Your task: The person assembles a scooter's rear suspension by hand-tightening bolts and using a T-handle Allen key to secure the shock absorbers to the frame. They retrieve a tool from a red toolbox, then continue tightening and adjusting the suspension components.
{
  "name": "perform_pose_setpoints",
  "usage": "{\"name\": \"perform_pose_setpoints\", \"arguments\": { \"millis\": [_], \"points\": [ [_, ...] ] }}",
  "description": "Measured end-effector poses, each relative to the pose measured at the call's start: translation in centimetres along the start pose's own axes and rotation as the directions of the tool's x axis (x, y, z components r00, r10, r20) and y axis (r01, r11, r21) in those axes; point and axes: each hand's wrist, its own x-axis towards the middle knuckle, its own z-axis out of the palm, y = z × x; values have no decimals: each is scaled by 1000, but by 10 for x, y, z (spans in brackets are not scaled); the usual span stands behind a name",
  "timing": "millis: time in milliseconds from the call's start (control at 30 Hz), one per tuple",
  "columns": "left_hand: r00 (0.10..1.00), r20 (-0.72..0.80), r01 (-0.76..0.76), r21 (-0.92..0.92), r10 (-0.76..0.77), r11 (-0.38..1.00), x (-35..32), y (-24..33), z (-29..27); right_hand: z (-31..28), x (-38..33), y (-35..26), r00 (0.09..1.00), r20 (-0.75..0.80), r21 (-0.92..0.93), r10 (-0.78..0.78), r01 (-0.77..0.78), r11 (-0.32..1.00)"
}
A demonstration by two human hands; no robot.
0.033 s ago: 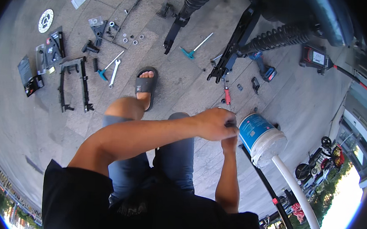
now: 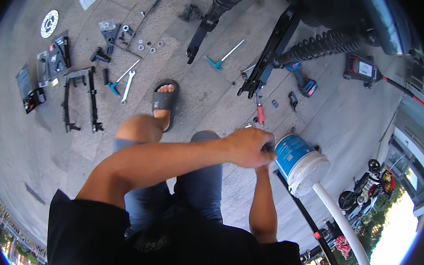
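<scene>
My left hand (image 2: pixel 247 147) is raised in front of my knees with its fingers curled closed. Something dark shows between the fingers, too small and shadowed to make out. Behind it, my right hand (image 2: pixel 263 170) comes up from below, mostly covered by the left, so its fingers are hidden. Just right of both hands is a white bucket (image 2: pixel 297 156) with a blue label, tilted in view. A red-handled screwdriver (image 2: pixel 260 114) lies on the paving beyond my hands.
Ahead hang black coil-spring shock absorbers (image 2: pixel 323 45) and a dark swingarm (image 2: pixel 265 62). A cordless drill (image 2: pixel 303 80) and a T-handle wrench (image 2: pixel 223 56) lie between and beside them. A combination wrench (image 2: pixel 128 86), black bracket (image 2: pixel 84 77) and brake disc (image 2: pixel 49 24) are at left; parked motorcycles (image 2: pixel 362 189) at right.
The ground objects shift slightly leftward in the picture. My left hand sits a little lower, its fingers still curled, and the two hands stay together.
</scene>
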Motion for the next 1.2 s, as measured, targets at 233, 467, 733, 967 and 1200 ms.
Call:
{"name": "perform_pose_setpoints", "arguments": {
  "millis": [233,467,733,967,1200],
  "points": [
    [994,33,-99,628,100,772,-53,-32,31,66,84,77,985,-14,-675,174,-137,725],
    [995,-40,-39,668,89,743,-60,-16,56,84,105,72,979,-6,-768,206,-137,626],
    [999,-51,24,521,3,853,-90,-52,83,82,120,63,960,-12,-763,280,-190,617],
    [991,128,-118,763,31,636,-73,-25,70,75,111,103,953,-59,-602,296,-270,751],
    [993,16,-69,889,120,453,-51,-25,48,46,136,105,943,-311,20,119,-119,993]
  ]
}}
